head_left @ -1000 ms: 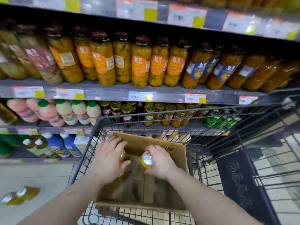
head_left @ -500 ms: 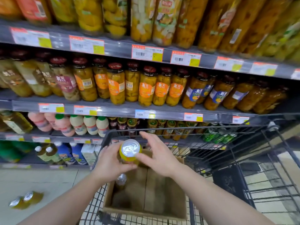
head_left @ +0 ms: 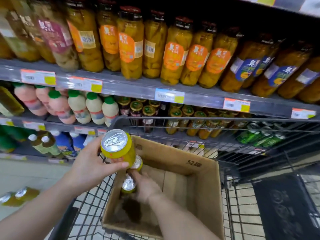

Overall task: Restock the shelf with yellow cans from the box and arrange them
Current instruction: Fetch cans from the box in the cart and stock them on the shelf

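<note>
Right now your left hand holds a yellow can closed in its grip, thumb across the lower side — the silver lid tilts up toward you, so the can's long axis runs down and away from your face. Just under that grip, a second can shows only its lid and part of its rim. Lower still, your right hand is down inside the cardboard box, fingers wrapped on a third can that stands roughly upright, lid up; the hand is blurred. To the right of that hand the box floor is bare, with open room up to its far wall. Box and hands sit inside the wire cart, whose front rim crosses just beyond the raised can. Past that rim run the shelves — jars of yellow fruit above, smaller jars below.
</note>
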The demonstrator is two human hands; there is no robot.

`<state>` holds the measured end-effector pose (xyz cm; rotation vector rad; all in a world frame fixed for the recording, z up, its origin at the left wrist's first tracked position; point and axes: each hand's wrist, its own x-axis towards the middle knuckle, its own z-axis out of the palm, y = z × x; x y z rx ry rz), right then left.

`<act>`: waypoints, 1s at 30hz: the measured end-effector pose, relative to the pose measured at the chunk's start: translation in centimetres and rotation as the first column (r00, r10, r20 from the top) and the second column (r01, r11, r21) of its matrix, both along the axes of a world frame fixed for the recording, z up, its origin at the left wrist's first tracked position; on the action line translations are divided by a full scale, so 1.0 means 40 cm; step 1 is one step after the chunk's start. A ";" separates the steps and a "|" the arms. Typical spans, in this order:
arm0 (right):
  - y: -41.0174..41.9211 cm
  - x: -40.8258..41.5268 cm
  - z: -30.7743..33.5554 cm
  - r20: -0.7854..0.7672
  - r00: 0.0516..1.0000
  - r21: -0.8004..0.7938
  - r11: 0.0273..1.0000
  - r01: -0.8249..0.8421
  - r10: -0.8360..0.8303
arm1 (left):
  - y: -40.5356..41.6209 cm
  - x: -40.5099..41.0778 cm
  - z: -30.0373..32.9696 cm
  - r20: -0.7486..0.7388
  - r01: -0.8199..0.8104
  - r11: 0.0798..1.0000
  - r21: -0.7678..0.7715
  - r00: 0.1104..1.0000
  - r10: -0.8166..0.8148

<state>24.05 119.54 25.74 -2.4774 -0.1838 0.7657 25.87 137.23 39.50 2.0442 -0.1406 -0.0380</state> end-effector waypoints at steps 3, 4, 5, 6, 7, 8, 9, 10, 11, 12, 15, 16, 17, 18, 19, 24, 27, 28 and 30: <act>-0.002 -0.004 0.006 -0.008 0.999 0.027 0.999 0.046 -0.046 | 0.003 0.001 0.008 -0.004 -0.008 1.000 0.010 1.000 0.008; -0.013 -0.010 0.014 -0.031 0.998 0.020 0.999 0.048 -0.047 | 0.003 0.001 0.015 -0.019 -0.009 1.000 0.001 1.000 0.009; -0.027 -0.018 0.026 -0.051 0.998 0.003 0.999 0.046 -0.045 | 0.005 0.000 0.021 -0.039 -0.007 1.000 -0.008 0.999 0.007; -0.044 -0.029 0.039 -0.070 0.996 -0.012 0.999 0.050 -0.050 | 0.006 -0.001 0.028 -0.054 -0.004 1.000 -0.008 0.999 0.004; -0.062 -0.041 0.059 -0.090 0.994 -0.023 0.998 0.062 -0.064 | 0.005 -0.004 0.038 -0.062 0.000 1.000 -0.004 0.998 0.000; -0.080 -0.053 0.086 -0.108 0.991 -0.034 0.996 0.080 -0.084 | 0.005 -0.007 0.048 -0.070 0.000 1.000 0.000 0.998 0.000; -0.096 -0.064 0.121 -0.117 0.987 -0.040 0.994 0.102 -0.106 | 0.004 -0.012 0.064 -0.080 0.002 1.000 0.000 0.997 -0.002; -0.111 -0.072 0.164 -0.106 0.987 -0.032 0.993 0.117 -0.120 | 0.003 -0.019 0.084 -0.089 0.000 1.000 0.003 0.996 0.000; -0.122 -0.076 0.213 -0.080 0.988 -0.011 0.992 0.128 -0.129 | 0.001 -0.027 0.107 -0.095 -0.002 1.000 0.015 0.996 0.003; -0.131 -0.077 0.267 -0.052 0.989 0.018 0.990 0.143 -0.142 | -0.001 -0.037 0.132 -0.094 -0.003 1.000 0.029 0.996 0.005; -0.133 -0.071 0.452 0.020 0.985 0.103 0.981 0.166 -0.169 | -0.005 -0.069 0.228 -0.094 -0.016 0.998 0.057 0.995 0.022; -0.127 -0.068 0.513 0.046 0.986 0.126 0.980 0.154 -0.161 | -0.002 -0.080 0.263 -0.103 -0.026 0.998 0.052 0.994 0.031; -0.118 -0.065 0.571 0.074 0.986 0.147 0.980 0.135 -0.147 | 0.006 -0.091 0.297 -0.121 -0.035 0.999 0.036 0.992 0.039; -0.108 -0.059 0.625 0.102 0.985 0.176 0.977 0.117 -0.137 | 0.020 -0.100 0.330 -0.131 -0.039 0.999 0.026 0.990 0.042; -0.093 -0.053 0.677 0.138 0.982 0.206 0.973 0.101 -0.131 | 0.041 -0.108 0.360 -0.137 -0.048 0.999 0.026 0.989 0.051; 0.045 -0.003 0.889 0.274 0.954 0.324 0.946 0.027 -0.122 | 0.191 -0.160 0.501 -0.087 -0.157 0.988 0.010 0.984 0.157; 0.187 0.009 0.991 0.328 0.940 0.364 0.931 -0.035 -0.093 | 0.315 -0.207 0.567 -0.061 -0.253 0.967 -0.026 0.966 0.251; 0.243 0.008 1.017 0.346 0.935 0.376 0.924 -0.066 -0.074 | 0.366 -0.222 0.584 -0.048 -0.291 0.956 -0.027 0.956 0.289; 0.372 -0.005 1.058 0.370 0.929 0.394 0.909 -0.132 -0.025 | 0.474 -0.264 0.619 -0.017 -0.359 0.932 -0.038 0.933 0.359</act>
